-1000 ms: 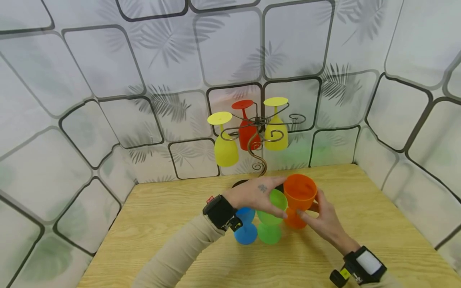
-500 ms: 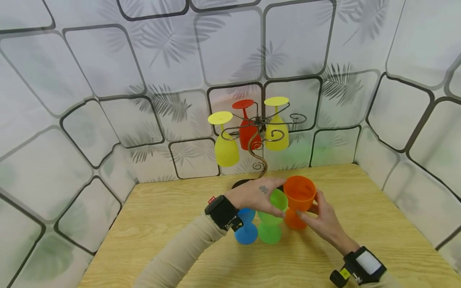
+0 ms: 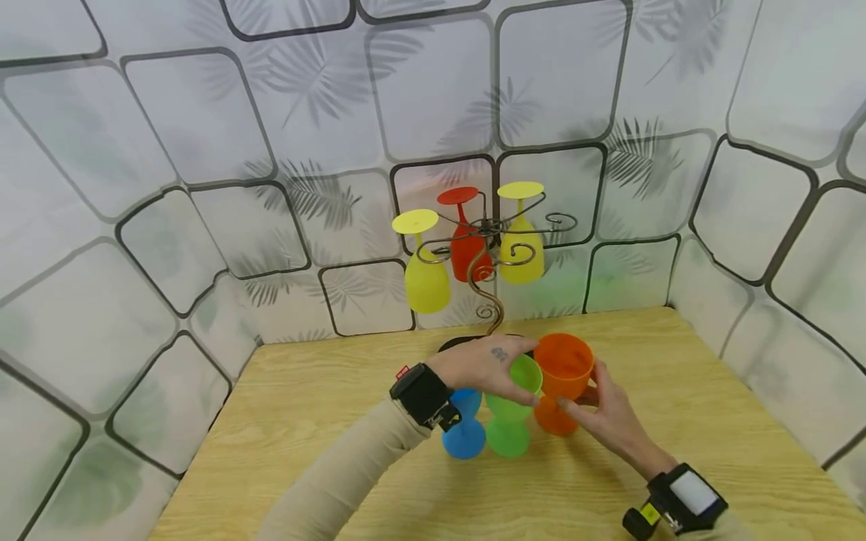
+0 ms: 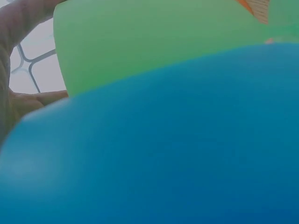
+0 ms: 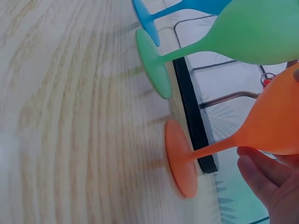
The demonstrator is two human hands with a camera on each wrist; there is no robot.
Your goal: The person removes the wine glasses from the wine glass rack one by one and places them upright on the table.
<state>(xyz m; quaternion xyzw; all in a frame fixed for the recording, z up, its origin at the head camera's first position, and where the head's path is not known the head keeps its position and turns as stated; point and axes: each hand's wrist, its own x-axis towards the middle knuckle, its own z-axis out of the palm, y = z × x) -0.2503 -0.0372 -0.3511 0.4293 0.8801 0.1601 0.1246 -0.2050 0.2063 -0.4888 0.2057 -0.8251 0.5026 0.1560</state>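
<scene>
Three plastic goblets stand upright in a row on the wooden table: blue (image 3: 464, 439), green (image 3: 509, 409) and orange (image 3: 564, 368). My left hand (image 3: 476, 368) arches over the blue one, its thumb and fingers curved round the green bowl; its fingertips come close to the orange rim. In the left wrist view the blue bowl (image 4: 163, 154) hides much of that grip on the green bowl (image 4: 140, 37). With my right hand (image 3: 612, 413) I hold the orange bowl from the right. The right wrist view shows the orange foot (image 5: 182, 161) on the tabletop.
Behind the goblets rises a curled metal glass rack (image 3: 485, 225) on a black base (image 5: 191, 112). Hanging upside down from it are a left yellow goblet (image 3: 426, 285), a red goblet (image 3: 467, 252) and a right yellow goblet (image 3: 521, 255). Patterned walls (image 3: 325, 263) enclose the table.
The orange goblet has come slightly toward me and closer to the green one, my right hand still on it. My left hand, the green goblet and the blue goblet look almost unmoved.
</scene>
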